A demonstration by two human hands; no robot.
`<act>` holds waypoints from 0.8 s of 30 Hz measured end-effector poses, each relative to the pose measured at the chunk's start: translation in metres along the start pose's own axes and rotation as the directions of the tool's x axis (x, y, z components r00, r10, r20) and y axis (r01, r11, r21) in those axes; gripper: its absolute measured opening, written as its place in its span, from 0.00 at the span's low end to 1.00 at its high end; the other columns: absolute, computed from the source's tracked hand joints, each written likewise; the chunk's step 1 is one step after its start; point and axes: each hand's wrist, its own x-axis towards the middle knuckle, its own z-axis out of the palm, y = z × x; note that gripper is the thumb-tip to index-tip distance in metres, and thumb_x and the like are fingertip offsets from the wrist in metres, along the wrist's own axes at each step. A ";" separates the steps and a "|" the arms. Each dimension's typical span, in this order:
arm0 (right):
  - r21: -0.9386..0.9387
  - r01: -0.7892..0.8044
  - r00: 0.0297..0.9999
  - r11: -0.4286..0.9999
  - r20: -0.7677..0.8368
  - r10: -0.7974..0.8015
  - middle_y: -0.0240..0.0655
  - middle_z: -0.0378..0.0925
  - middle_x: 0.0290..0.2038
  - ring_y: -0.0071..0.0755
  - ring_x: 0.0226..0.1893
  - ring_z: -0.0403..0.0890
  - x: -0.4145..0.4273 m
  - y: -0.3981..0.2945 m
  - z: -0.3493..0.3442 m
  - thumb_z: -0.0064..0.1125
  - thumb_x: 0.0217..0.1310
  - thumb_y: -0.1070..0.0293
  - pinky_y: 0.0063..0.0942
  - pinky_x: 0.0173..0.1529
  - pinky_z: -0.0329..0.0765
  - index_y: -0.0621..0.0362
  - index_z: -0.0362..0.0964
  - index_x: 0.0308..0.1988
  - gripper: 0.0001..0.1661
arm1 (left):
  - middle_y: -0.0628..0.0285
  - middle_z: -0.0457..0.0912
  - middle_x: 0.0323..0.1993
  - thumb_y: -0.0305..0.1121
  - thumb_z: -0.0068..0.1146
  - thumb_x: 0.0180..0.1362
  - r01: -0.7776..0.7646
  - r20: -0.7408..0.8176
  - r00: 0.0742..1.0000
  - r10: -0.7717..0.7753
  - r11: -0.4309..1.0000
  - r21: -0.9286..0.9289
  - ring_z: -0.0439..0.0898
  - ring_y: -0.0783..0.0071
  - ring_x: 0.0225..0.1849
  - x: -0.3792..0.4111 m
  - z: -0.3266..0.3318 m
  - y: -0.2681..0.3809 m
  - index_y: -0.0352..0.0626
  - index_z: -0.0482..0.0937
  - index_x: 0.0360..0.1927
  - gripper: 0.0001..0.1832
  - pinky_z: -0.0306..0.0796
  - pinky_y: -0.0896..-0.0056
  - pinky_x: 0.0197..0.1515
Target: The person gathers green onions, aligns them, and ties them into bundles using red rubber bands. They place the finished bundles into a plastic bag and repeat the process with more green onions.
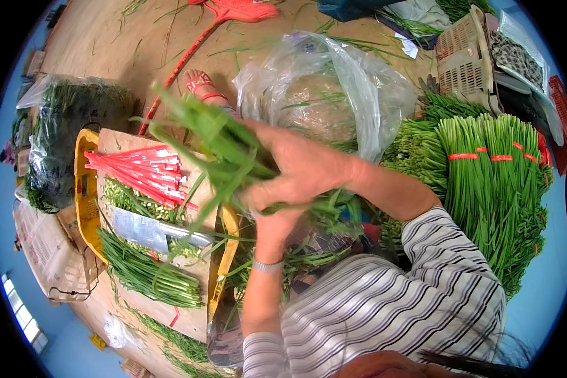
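Observation:
My right hand (302, 165) is closed around a bunch of long green leaves, probably garlic chives (217, 132), blurred by motion. Just below it, touching or nearly so, is my left hand (276, 224), a bracelet at its wrist; its fingers are mostly hidden. Left of the hands lies a board (193, 323) across a yellow crate (81, 184). It bears a fan of red printed ties (141, 172), a cleaver (137, 229) with a metal handle, chopped stem ends (123, 193) and a bundle of chives (156, 274). More loose leaves (330, 212) hang beneath my right forearm.
A clear plastic bag (373, 108) stands open beyond my hands. Bundled chives (486, 189) with red bands are stacked at right, near a beige plastic crate (463, 61). A red broom (179, 66) lies on the floor. A wrapped bale of greens (61, 146) is at far left.

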 end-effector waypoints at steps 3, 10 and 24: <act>0.173 -0.179 0.984 0.969 0.042 0.174 0.40 0.79 0.42 0.32 0.46 0.76 -0.002 0.008 -0.033 0.60 0.58 0.57 0.33 0.52 0.72 0.64 0.71 0.50 0.26 | 0.58 0.80 0.36 0.19 0.64 0.45 0.249 0.031 0.968 -0.248 0.943 -0.222 0.79 0.70 0.34 -0.011 -0.012 0.022 0.35 0.73 0.49 0.24 0.75 0.70 0.33; -0.991 -0.113 0.668 -0.067 -0.126 0.733 0.35 0.79 0.46 0.40 0.48 0.77 -0.058 0.211 -0.166 0.50 0.62 0.54 0.43 0.54 0.71 0.57 0.75 0.49 0.22 | 0.68 0.64 0.11 0.36 0.63 0.49 0.225 0.279 0.960 -0.039 0.703 -0.675 0.60 0.76 0.07 -0.039 -0.051 0.032 0.40 0.66 0.50 0.26 0.54 0.77 0.10; -0.865 0.288 0.313 -0.411 -0.320 0.894 0.36 0.80 0.45 0.46 0.46 0.79 -0.108 0.168 -0.240 0.54 0.55 0.59 0.66 0.44 0.71 0.51 0.78 0.47 0.20 | 0.59 0.77 0.19 0.43 0.51 0.63 0.127 0.188 0.982 0.018 0.672 -0.730 0.68 0.75 0.08 -0.062 -0.057 0.009 0.38 0.69 0.47 0.19 0.58 0.78 0.07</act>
